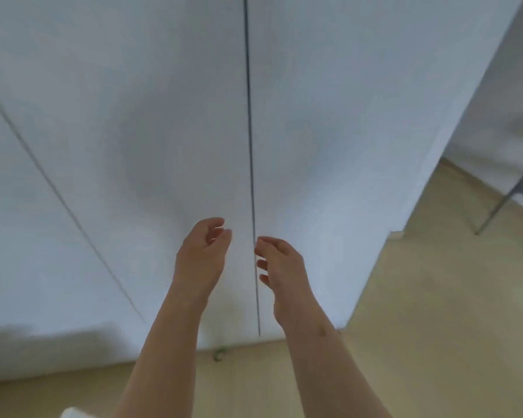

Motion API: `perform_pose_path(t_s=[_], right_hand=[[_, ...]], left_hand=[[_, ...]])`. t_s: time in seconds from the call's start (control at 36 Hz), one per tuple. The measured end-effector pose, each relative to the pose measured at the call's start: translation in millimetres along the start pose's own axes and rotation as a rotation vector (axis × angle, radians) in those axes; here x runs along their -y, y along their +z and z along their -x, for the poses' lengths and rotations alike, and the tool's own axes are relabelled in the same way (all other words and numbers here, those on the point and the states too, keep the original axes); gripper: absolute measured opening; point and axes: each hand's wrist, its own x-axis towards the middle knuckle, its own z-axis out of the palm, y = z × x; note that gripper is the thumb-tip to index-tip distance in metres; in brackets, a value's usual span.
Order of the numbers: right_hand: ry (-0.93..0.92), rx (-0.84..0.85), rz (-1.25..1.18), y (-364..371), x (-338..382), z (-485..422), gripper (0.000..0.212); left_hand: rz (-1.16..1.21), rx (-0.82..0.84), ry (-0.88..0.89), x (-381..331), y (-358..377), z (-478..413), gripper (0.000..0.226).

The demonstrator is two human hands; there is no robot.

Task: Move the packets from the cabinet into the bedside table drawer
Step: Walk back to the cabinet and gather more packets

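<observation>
Cabinet (pixel 133 131) at 12 o'clock is closed. Left hand (pixel 204 251), right hand (pixel 280 267): fingers loosely curled, empty. Packets unseen; transfer apparently unstarted.

A tall white flat-fronted cabinet (pixel 118 116) stands ahead; its narrow vertical door seam (pixel 250 146) runs down the middle — left grip (pixel 204 251) just left of it, right grip (pixel 280 267) just right. The pale wooden floor (pixel 420 327) lies below, a thin metal leg (pixel 501 203) far right.
</observation>
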Motion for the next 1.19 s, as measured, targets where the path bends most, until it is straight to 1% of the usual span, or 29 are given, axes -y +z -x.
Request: perform_pose_path(t_s=[0.17, 0.25, 0.36, 0.5, 0.61, 0.78, 0.89, 1.06, 1.19], right_hand=[[-0.073, -0.308, -0.056, -195, 35, 15, 0.012], [-0.136, -0.495, -0.092, -280, 45, 31, 0.010], [-0.164, -0.714, -0.145, -378, 52, 57, 0.010], [-0.170, -0.941, -0.218, -480, 57, 76, 0.014], [-0.162, -1.067, -0.270, -553, 59, 69, 0.015], [-0.164, -1.193, -0.353, -673, 83, 37, 0.014], [-0.188, -1.298, -0.415, -757, 108, 29, 0.014], [-0.190, -1.492, -0.508, -867, 116, 59, 0.014], [-0.200, -1.620, -0.582, -960, 106, 98, 0.010]], left_hand=[[0.083, 0.281, 0.080, -58, 185, 47, 0.020], [0.119, 0.458, 0.102, -83, 269, 76, 0.017], [0.121, 0.680, 0.126, -114, 368, 121, 0.021], [0.105, 0.900, 0.155, -141, 477, 168, 0.024], [0.107, 1.021, 0.200, -158, 561, 189, 0.024], [0.073, 1.196, 0.265, -195, 699, 204, 0.023], [0.043, 1.310, 0.312, -232, 789, 222, 0.016], [-0.016, 1.522, 0.348, -267, 897, 286, 0.011], [-0.032, 1.647, 0.382, -286, 981, 360, 0.012]])
